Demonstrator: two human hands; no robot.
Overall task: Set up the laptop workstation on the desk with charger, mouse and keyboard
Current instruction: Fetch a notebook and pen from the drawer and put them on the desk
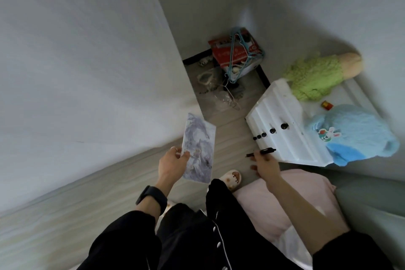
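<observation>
**Hands full, no laptop in sight**

Lower centre, the left hand [173, 164] pinches an illustrated booklet [199, 149] by its bottom edge, thumb on top. The right hand [265, 166] pinches a black pen [260, 152] near the white cabinet [278, 127]. Best set both down first, freeing the hands. The laptop, charger, mouse, keyboard and desk are out of frame.

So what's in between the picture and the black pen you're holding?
Only bare wooden floor, in the head view. The left hand holds the picture, the right hand pinches the pen, and a slipper sits lower down.
</observation>
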